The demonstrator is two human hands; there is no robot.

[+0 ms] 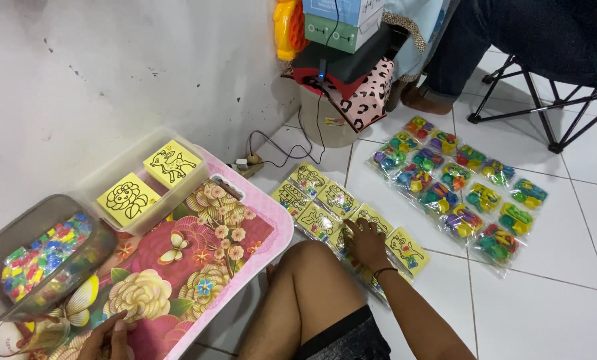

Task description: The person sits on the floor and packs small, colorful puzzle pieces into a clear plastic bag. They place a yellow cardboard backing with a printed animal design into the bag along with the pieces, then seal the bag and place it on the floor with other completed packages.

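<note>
My right hand [366, 243] reaches past my bent knee [310, 267] and presses its fingers on yellow picture cards in clear sleeves [325, 207] laid in rows on the white floor tiles. It wears a dark wrist band. My left hand [105, 339] rests at the bottom left on the flowered tray table [192, 260], beside a clear cup [28, 337]; whether it holds anything is hidden. A grey bin of small coloured pieces [35, 257] stands above it.
A clear box with two stacks of yellow cards [145, 183] sits on the tray table against the wall. Several packets of coloured plastic toys [458, 190] lie in rows on the floor. A seated person's leg [445, 73], a folding chair [552, 107] and stacked boxes [342, 40] stand beyond.
</note>
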